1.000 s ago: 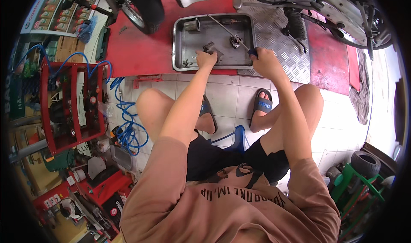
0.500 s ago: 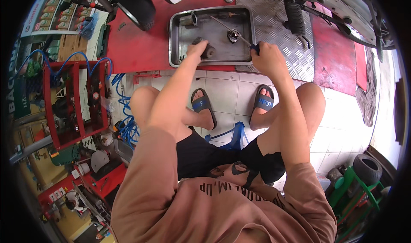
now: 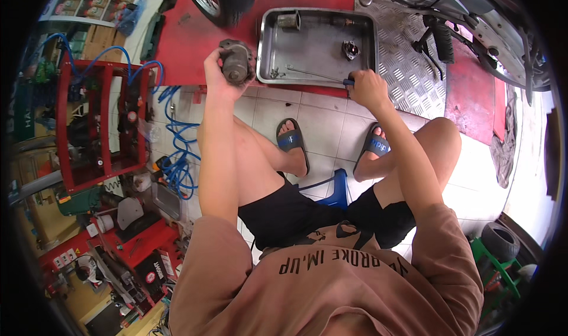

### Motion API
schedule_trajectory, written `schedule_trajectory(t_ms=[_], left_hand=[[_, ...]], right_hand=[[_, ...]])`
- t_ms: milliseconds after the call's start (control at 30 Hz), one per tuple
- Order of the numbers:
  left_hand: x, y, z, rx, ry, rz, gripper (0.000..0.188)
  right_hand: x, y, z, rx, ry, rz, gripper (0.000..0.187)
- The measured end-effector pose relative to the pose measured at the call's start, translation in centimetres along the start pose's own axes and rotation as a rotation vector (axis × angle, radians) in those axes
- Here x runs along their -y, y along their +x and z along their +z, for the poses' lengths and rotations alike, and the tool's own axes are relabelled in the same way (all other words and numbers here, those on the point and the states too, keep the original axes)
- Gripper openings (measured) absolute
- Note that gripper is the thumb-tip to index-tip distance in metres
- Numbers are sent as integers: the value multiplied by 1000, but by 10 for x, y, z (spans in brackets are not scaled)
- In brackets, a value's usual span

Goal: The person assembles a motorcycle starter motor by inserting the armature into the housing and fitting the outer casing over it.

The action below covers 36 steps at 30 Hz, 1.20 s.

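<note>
Two hands, both full; the left hand (image 3: 218, 78) grips a metal cylinder (image 3: 238, 63), just outside the left edge of the tray (image 3: 316, 47); the right hand (image 3: 370, 89), by the near right corner, is closed on a screwdriver (image 3: 319, 75), its shaft slanting over the near edge, tip toward the near left corner; small bits (image 3: 276, 73) lie in that corner; a tube (image 3: 288, 21) lies at the far left corner; a dark fitting (image 3: 351, 50) sits near the right edge.

Brightly lit pale tiled floor (image 3: 324, 112), red open-framed rack (image 3: 106, 114) at left, stocked shelves (image 3: 97, 5) beyond.
</note>
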State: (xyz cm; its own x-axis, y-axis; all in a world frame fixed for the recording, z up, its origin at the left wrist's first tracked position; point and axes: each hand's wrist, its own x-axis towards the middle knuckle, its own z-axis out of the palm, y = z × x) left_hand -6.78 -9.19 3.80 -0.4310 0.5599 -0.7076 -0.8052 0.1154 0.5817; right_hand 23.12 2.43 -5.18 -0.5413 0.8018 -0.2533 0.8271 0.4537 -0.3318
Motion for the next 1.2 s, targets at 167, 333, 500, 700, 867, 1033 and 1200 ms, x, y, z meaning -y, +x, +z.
schedule_trajectory(t_ms=[167, 333, 500, 700, 867, 1033, 1200], left_hand=[[2, 18, -10, -14, -145, 170, 29], [-8, 27, -9, -33, -248, 207, 36], [-11, 29, -9, -41, -268, 207, 35], [-12, 28, -5, -31, -255, 163, 26], [-11, 25, 1, -39, -227, 153, 23], [-8, 24, 7, -20, -217, 160, 27], [-6, 28, 9, -17, -243, 144, 32]], right_hand=[[13, 14, 5, -41, -28, 8, 29], [23, 18, 6, -10, -65, 56, 36], [22, 23, 12, -13, -72, 61, 39], [18, 26, 15, 5, -87, 59, 40], [18, 25, 13, 15, -76, 60, 40], [18, 25, 12, 26, -52, 55, 40], [17, 26, 14, 33, -51, 55, 40]])
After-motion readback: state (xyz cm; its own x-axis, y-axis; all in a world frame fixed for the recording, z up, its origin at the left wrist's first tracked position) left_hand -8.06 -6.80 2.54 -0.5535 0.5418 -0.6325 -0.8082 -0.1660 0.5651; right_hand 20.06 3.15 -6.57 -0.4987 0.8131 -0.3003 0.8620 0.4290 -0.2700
